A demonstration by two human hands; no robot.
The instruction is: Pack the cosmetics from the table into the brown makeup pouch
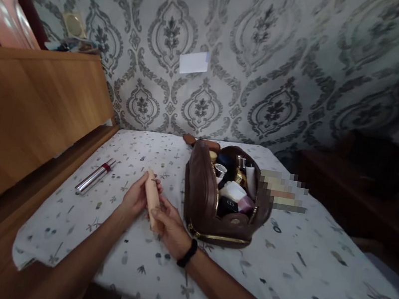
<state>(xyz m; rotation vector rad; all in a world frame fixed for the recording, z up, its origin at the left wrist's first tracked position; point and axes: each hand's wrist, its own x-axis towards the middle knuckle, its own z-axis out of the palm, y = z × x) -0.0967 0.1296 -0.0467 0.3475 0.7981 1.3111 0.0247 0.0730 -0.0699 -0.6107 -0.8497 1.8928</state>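
Note:
A pale beige tube (152, 196) is held upright at a tilt between both hands over the cloth. My left hand (136, 193) closes round its upper left side, and my right hand (169, 223) has its fingers and thumb round the lower part. Just right of the hands stands a dark brown bag (199, 185), unzipped and full of cosmetics. Among them are a white item (233, 190), a black box (227, 205) and a pinkish item (245, 205). A silver tube with a red band (93, 179) lies left of the hands.
A patterned white cloth (143, 267) covers the surface. Wooden furniture (35, 108) rises at the left. Behind is a patterned wall (211, 25) with a white card (193, 62). A blurred-out item (284, 190) lies right of the bag. Dark furniture (331, 180) stands far right.

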